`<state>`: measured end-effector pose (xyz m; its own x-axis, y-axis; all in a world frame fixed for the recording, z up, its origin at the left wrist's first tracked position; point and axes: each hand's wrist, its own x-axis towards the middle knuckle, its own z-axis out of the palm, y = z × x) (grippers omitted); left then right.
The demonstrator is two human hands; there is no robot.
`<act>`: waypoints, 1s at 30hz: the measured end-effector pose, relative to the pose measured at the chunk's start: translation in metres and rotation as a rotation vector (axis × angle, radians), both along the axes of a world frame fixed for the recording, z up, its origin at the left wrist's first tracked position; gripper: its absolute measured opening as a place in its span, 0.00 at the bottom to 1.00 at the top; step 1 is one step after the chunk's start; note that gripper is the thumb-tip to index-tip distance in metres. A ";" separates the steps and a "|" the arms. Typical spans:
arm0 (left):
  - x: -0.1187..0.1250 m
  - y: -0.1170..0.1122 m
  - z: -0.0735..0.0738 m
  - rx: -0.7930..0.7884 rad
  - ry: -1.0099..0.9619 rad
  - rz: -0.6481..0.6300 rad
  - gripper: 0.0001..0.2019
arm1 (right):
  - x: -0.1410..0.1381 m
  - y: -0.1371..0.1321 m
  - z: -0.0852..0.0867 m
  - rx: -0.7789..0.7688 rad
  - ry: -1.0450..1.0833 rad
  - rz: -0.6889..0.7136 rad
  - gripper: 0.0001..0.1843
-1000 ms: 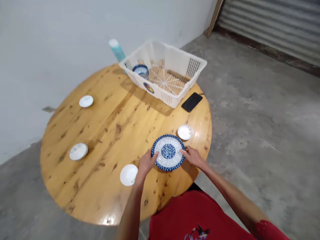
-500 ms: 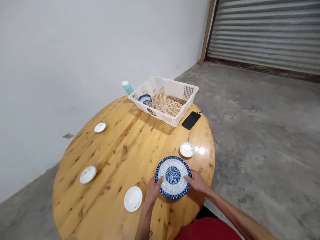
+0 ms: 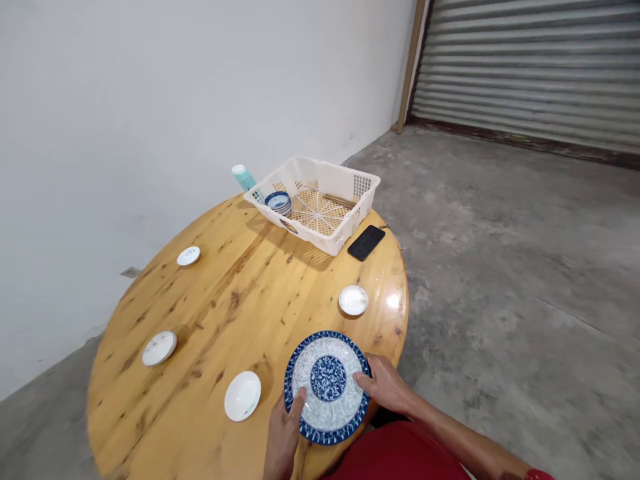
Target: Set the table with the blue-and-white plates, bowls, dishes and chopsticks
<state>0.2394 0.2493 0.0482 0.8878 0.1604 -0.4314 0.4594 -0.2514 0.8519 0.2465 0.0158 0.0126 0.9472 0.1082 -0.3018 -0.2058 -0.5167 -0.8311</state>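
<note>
A blue-and-white patterned plate (image 3: 327,387) is tilted up off the near edge of the round wooden table (image 3: 240,313). My left hand (image 3: 284,433) grips its lower left rim with the thumb on top. On the right rim, my right hand (image 3: 384,385) pinches the plate, its fingers closed on the edge. Small white dishes lie around: one (image 3: 243,396) just left of the plate, one (image 3: 353,300) beyond it.
A white plastic basket (image 3: 320,200) at the table's far side holds stacked blue bowls (image 3: 279,201). A teal bottle (image 3: 244,178) stands behind it, a black phone (image 3: 366,242) beside it. Two more small white dishes (image 3: 159,348) (image 3: 189,256) lie left. Concrete floor and a metal shutter lie right.
Both hands have lifted the plate off the table and drawn it toward me, tilting it. The camera view has shifted a little.
</note>
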 end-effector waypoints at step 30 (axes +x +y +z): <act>0.003 -0.097 0.009 -0.004 -0.131 -0.230 0.26 | -0.042 -0.105 0.028 0.065 -0.062 -0.219 0.17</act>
<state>0.2428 0.1519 0.0567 0.9491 -0.0540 -0.3102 0.2758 -0.3326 0.9018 0.2046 -0.0889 0.0406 0.9668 -0.0846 -0.2413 -0.2545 -0.4105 -0.8756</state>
